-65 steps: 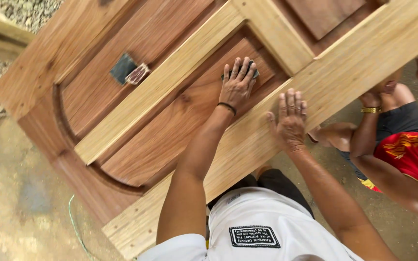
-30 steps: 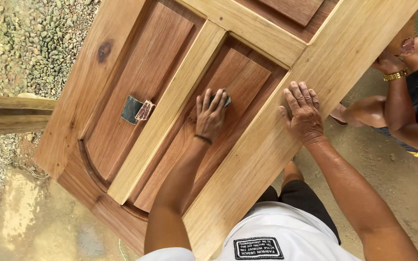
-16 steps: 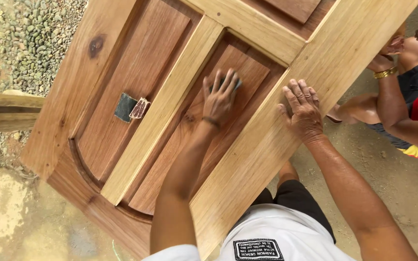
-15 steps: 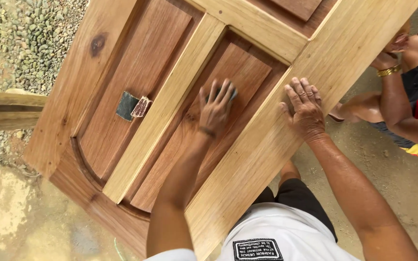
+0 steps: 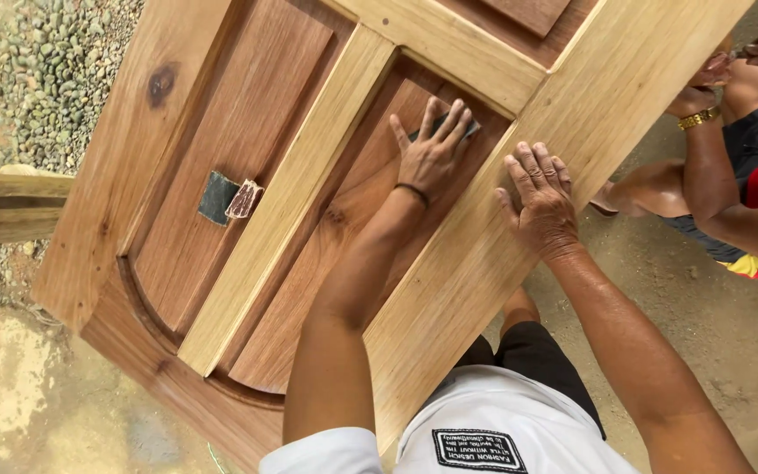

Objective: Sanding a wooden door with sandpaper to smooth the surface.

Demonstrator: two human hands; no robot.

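A wooden panelled door (image 5: 589, 96) lies flat below me, with pale frame rails and reddish recessed panels. My left hand (image 5: 432, 151) presses a dark piece of sandpaper (image 5: 470, 131) onto the right recessed panel (image 5: 309, 298), near that panel's far corner. Only the sandpaper's edge shows past my fingertips. My right hand (image 5: 539, 197) rests flat, fingers spread, on the door's pale right stile and holds nothing. A second folded piece of sandpaper (image 5: 229, 198) lies loose on the left panel, away from both hands.
Another person crouches at the right edge; their arm (image 5: 705, 171) with a gold wristwatch reaches the door's far right side. A wooden beam (image 5: 2, 206) juts in at the left. Gravel (image 5: 37, 79) lies beyond it, and packed dirt ground (image 5: 730, 342) lies to the right.
My left hand has slid with the sandpaper farther up the right panel toward its far corner. My right hand stays flat on the stile. The view has shifted slightly.
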